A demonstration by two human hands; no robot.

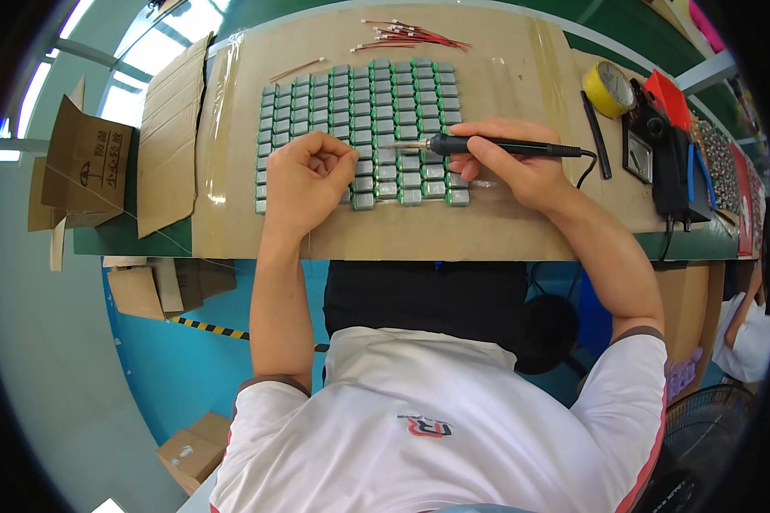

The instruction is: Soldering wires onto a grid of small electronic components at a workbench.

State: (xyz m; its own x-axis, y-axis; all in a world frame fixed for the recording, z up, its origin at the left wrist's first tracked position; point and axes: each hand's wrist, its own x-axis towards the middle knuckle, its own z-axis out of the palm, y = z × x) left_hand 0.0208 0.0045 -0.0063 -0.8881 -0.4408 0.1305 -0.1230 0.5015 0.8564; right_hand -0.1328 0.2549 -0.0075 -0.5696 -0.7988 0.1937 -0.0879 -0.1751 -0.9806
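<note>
Right hand (pixel 522 167) gripping iron (pixel 488 147), lying crosswise, tip leftward over cells (pixel 359 103); left hand (pixel 304 179) fisted beside tip, mid-bench.

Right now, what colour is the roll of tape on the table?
Yellow: the roll of tape lies near the table's far right corner, seen clearly in the head view.

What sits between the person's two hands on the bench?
In the head view, rows of small grey-green blocks fill the gap between the left hand and right hand, under the soldering iron tip.
</note>
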